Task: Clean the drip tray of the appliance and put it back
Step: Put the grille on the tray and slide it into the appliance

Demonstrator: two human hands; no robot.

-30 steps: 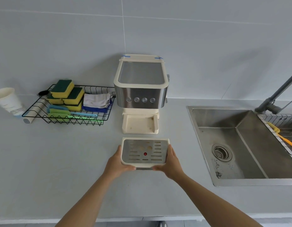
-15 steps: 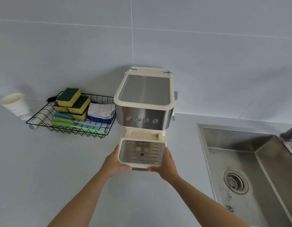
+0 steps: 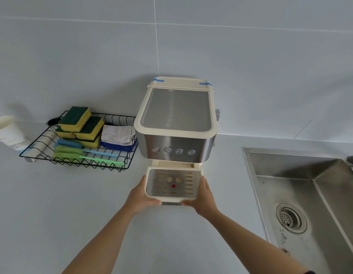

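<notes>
The drip tray (image 3: 172, 198) is cream plastic with a slotted steel grate and a red dot. It sits over the cream base of the coffee machine (image 3: 176, 133), right under the row of round buttons, with a strip of the base showing behind it. My left hand (image 3: 141, 196) grips the tray's left front corner. My right hand (image 3: 203, 198) grips its right front corner. Both thumbs lie along the front rim. The machine is steel and cream and stands against the tiled wall.
A black wire rack (image 3: 76, 162) left of the machine holds yellow-green sponges (image 3: 81, 123), a folded cloth (image 3: 118, 134) and brushes. A white cup (image 3: 8, 133) stands at the far left. A steel sink (image 3: 302, 196) with a drain lies to the right.
Both hands have carried the tray away from me, from the counter in front of the machine onto its base. The view has moved closer and left, so less of the sink shows.
</notes>
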